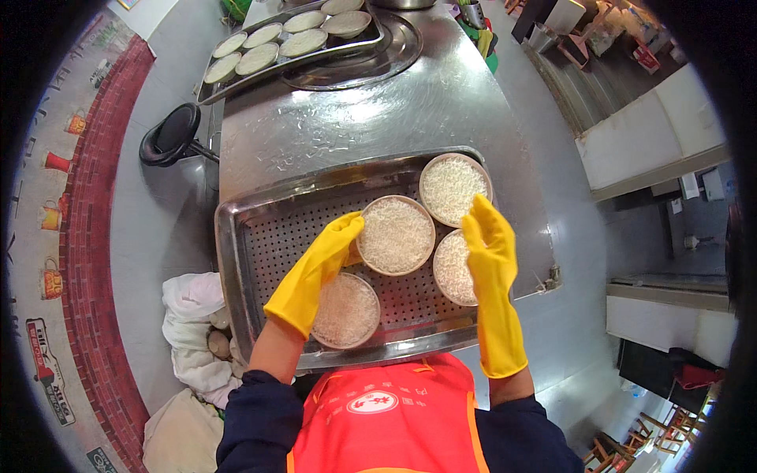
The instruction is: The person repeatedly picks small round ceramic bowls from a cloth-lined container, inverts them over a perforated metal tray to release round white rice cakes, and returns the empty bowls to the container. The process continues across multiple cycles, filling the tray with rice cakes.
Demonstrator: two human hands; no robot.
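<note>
My left hand point(322, 257), in a yellow rubber glove, grips the left rim of a round bowl filled with white rice point(396, 236). Its thumb is at the rim, and some fingers are partly hidden beneath the bowl. My right hand point(492, 254), also gloved, is at the right side with thumb and fingers apart. It overlaps the edges of the upper right rice bowl point(452, 186) and the lower right rice bowl point(455, 272); whether it touches them is unclear. Another rice bowl point(346, 313) sits under my left forearm. All are over a perforated steel tray point(284, 236).
The tray lies on a steel worktable point(331, 133). Beyond it, a second tray point(355, 47) with several filled bowls overlaps a large round metal lid point(408, 44). At left are a black round stool point(177, 133) and white cloths point(195, 331).
</note>
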